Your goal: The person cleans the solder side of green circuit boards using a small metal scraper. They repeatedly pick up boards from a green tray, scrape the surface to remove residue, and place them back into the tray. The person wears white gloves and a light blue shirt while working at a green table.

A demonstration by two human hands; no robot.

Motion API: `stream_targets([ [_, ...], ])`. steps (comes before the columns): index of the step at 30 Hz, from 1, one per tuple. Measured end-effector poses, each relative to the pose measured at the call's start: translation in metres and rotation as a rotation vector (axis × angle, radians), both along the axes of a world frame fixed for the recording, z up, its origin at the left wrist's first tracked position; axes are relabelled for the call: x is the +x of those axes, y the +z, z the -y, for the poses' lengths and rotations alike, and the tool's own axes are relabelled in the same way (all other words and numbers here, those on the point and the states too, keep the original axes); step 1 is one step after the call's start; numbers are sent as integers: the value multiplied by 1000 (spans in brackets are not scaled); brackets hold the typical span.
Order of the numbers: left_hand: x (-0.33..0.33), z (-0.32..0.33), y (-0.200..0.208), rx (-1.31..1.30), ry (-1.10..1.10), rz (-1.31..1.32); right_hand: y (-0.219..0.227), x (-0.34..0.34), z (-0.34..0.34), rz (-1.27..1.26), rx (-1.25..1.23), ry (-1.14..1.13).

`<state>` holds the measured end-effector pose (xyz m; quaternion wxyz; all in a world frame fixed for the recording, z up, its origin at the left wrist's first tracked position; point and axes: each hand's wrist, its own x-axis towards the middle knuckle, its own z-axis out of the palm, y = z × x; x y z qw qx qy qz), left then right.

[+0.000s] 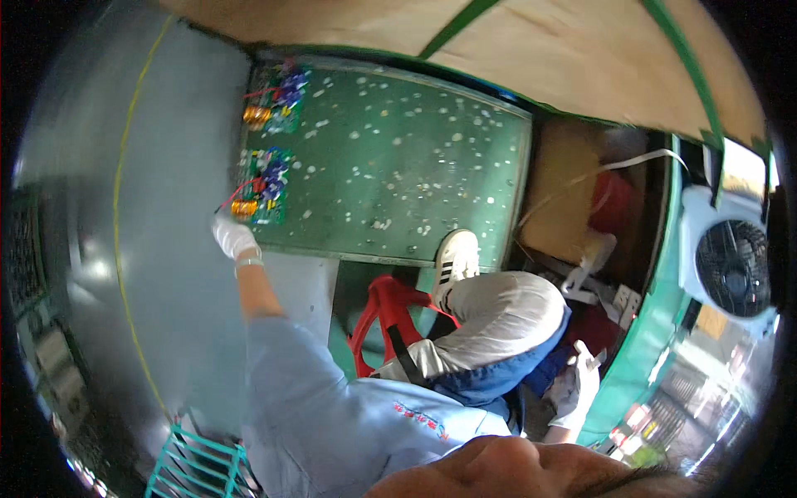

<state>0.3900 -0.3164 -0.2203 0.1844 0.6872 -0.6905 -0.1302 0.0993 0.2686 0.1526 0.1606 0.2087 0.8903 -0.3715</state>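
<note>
In the head view, my white-gloved left hand (pixel 235 238) reaches to the near corner of a circuit board (pixel 274 195). Its fingers look pressed together at the dark end of a thin red wire (pixel 233 194) running from that board; the fingertips are small in view. The board carries a copper-coloured coil and blue parts. A similar circuit board (pixel 278 101) lies just beyond it, both along the left edge of a green, light-speckled panel (pixel 374 166). My right hand (pixel 579 392), also white-gloved, is beside my lap at the right, fingers apart, with nothing visible in them.
A red plastic stool (pixel 390 311) stands by my bent leg, and my white shoe (pixel 458 253) is at the panel's near edge. At the right are a power strip (pixel 627 305), a white cable (pixel 639 159) and a fan (pixel 732 267). A teal rack (pixel 195 465) stands at lower left.
</note>
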Motion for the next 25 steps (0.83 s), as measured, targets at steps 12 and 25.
stream_targets([
  [12,-303,-293,150,802,-757,-1266,51,65,-121,-208,-219,32],
  [25,-340,-497,374,1114,-1775,-1032,74,310,-398,-233,307,-456],
])
